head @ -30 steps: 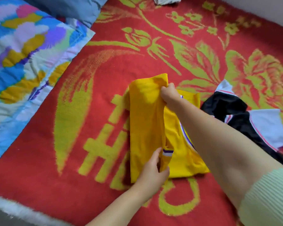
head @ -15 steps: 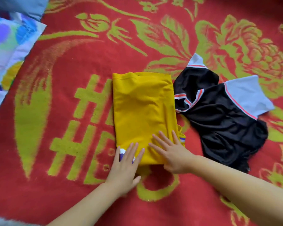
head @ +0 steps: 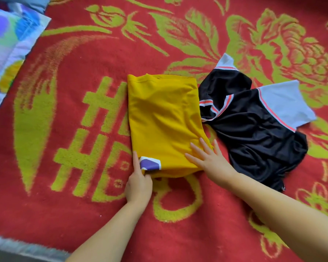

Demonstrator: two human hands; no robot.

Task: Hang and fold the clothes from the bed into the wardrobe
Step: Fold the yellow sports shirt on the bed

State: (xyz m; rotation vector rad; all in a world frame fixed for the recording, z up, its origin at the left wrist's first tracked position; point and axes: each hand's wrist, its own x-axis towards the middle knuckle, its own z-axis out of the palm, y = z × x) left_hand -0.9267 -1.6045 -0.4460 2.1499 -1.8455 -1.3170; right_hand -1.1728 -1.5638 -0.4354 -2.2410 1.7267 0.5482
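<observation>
underneath, red floral blanket [head: 64,186]

The red blanket [head: 68,214] carries a large yellow-green woven character, the Chinese double-happiness sign 囍 [head: 95,137], left of the folded yellow shirt [head: 163,121]; the shirt covers its right part. No writing can be read on the clothes.

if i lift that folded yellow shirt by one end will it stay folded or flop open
Probably flop: the yellow shirt looks thin and creased, and sags where it lies. Its faint sheen hints the layers may slide apart. The left hand grips its near corner while the right hand presses it flat; supporting it underneath seems safer.
</observation>
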